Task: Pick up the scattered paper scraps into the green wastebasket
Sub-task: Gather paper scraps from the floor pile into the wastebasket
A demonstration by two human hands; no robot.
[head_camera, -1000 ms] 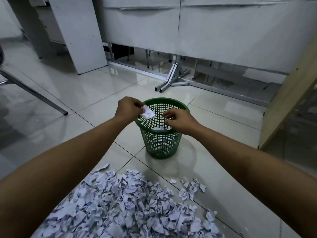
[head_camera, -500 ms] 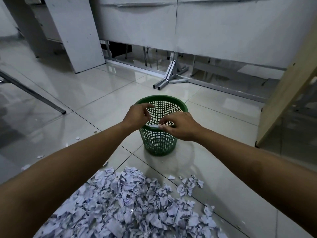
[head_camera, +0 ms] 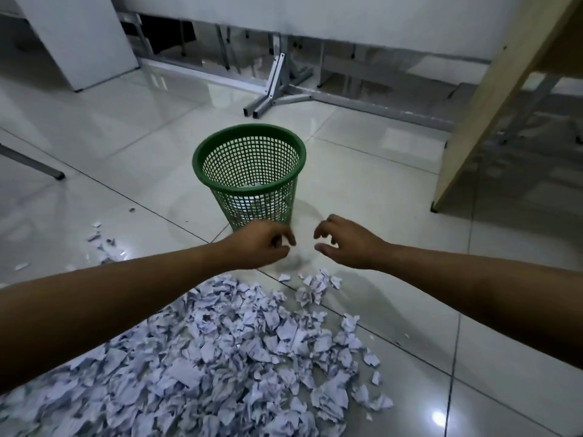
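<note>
Paper scraps (head_camera: 227, 357) lie in a broad, thick heap across the white tiled floor (head_camera: 394, 190) in front of me, filling the lower left of the view and thinning out toward the right. I see a small loose cluster (head_camera: 315, 287) at the far edge of the heap, just below my hands, and a few stray bits (head_camera: 104, 244) off to the left, well apart from the rest.

The green wastebasket (head_camera: 249, 152) stands upright on the floor just beyond my hands, and through its mesh wall I can see some white paper already at the bottom.

My left hand (head_camera: 260, 249) hangs above the floor just in front of the basket's base, knuckles up, fingers curled under loosely; I see nothing held in it. My right hand (head_camera: 350, 242) is beside it, a small gap between the two, fingers bent like a claw and spread apart, thumb pointing toward the left hand, also holding nothing. Neither hand touches the heap or the basket.

Behind the basket I see grey metal table legs (head_camera: 274, 86) and white panels (head_camera: 75, 36), and a light wooden board (head_camera: 492, 89) leans on the right.
</note>
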